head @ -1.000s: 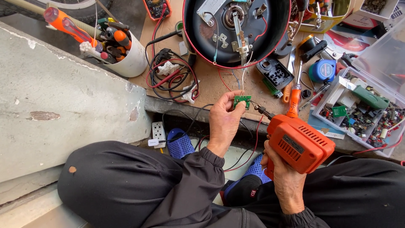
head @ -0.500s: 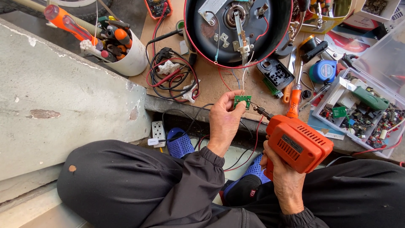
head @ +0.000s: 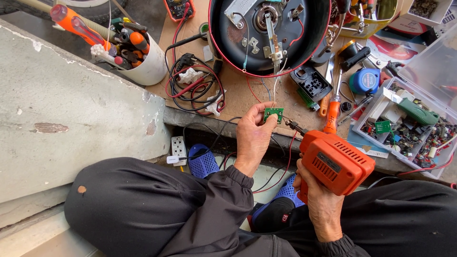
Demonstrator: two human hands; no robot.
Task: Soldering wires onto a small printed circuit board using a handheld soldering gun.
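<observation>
The left hand [head: 252, 138] pinches a small green circuit board [head: 273, 114] between thumb and fingertips, holding it just above the front edge of the bench [head: 238, 95]. Thin wires run up from the board to the underside of a round black appliance base [head: 269, 33] that lies upturned on the bench, its metal brackets and terminals exposed.

The right hand [head: 321, 200] is clenched around the grip of an orange soldering gun [head: 333, 162], whose dark tip [head: 295, 126] points toward the board and ends just beside it; whether the tip actually touches the board is hard to tell from this angle.

To the left on the bench stands a white cylindrical holder [head: 147, 66] crammed with screwdrivers and pliers, and beside it lies a tangle of red and black test leads [head: 193, 88] running to a multimeter [head: 178, 8] at the top edge. To the right of the appliance base lie a black plastic cover [head: 312, 84], an orange-handled screwdriver [head: 333, 107] and a blue tape measure [head: 365, 81]. A clear plastic tray [head: 381, 95] at the far right holds small electronic parts. Below the bench edge, a white power strip [head: 178, 147] sits near blue sandals [head: 202, 162]. The person sits with dark-trousered knees drawn up beside a grey concrete ledge [head: 71, 119].
</observation>
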